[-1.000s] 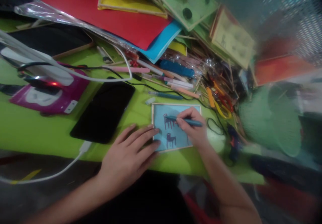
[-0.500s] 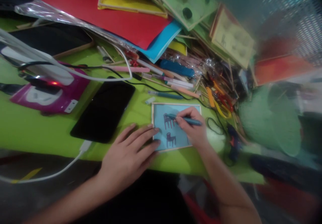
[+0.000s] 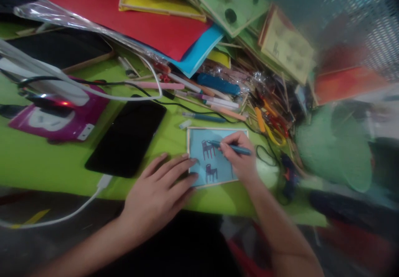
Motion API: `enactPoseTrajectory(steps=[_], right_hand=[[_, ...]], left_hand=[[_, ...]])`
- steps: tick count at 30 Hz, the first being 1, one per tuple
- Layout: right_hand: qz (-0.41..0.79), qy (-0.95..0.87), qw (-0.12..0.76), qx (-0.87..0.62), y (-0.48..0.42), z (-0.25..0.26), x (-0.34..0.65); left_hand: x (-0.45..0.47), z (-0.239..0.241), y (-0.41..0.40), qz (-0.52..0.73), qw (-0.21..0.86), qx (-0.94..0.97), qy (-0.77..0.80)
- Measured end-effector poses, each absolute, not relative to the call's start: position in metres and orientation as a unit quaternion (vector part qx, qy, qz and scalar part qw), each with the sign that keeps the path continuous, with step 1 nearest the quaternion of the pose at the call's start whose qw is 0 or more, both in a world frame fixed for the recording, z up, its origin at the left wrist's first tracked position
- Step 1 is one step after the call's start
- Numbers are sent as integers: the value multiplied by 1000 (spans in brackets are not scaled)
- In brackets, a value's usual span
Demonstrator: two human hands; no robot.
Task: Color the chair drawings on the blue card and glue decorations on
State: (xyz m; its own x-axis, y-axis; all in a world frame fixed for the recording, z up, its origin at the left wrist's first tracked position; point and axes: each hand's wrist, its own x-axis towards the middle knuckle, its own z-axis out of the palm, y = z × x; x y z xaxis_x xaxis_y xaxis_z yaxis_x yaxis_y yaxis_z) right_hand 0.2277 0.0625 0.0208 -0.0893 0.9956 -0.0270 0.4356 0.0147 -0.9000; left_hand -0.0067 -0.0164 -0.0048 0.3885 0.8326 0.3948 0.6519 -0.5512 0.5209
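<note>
A small blue card (image 3: 196, 144) with a thin pale frame around its edges lies on the green table. Two dark chair drawings show on it, an upper chair (image 3: 208, 149) and a lower chair (image 3: 211, 172). My right hand (image 3: 238, 154) pinches a blue pen (image 3: 238, 148), its tip at the upper chair's back. Part of the card's right side is hidden under that hand. My left hand (image 3: 166, 181) lies flat with fingers spread, its fingertips on the card's left edge.
Left of the card lies a black phone (image 3: 126, 138) on a white cable, beside a purple power strip (image 3: 59, 117). Behind are pens, sticks and yellow-orange scissors (image 3: 271, 127). Red sheets (image 3: 149, 32) and framed cards (image 3: 286, 46) pile at the back. A green basket (image 3: 333, 148) stands right.
The pen tip has shifted slightly right along the upper chair's back. My left hand stays in place on the card's edge.
</note>
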Motion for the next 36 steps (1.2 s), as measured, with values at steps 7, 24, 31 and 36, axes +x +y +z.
enactPoseTrajectory(steps=[7, 24, 31, 36], right_hand=[[394, -623, 353, -576, 63, 21, 228], [406, -611, 355, -580, 62, 19, 228], [420, -613, 349, -571, 62, 18, 228], [425, -619, 345, -563, 63, 18, 228]], left_hand=[[-7, -5, -17, 320, 145, 819, 453], [-7, -5, -17, 314, 143, 821, 455], [-7, -6, -18, 318, 142, 819, 457], [-7, -4, -16, 317, 138, 822, 453]])
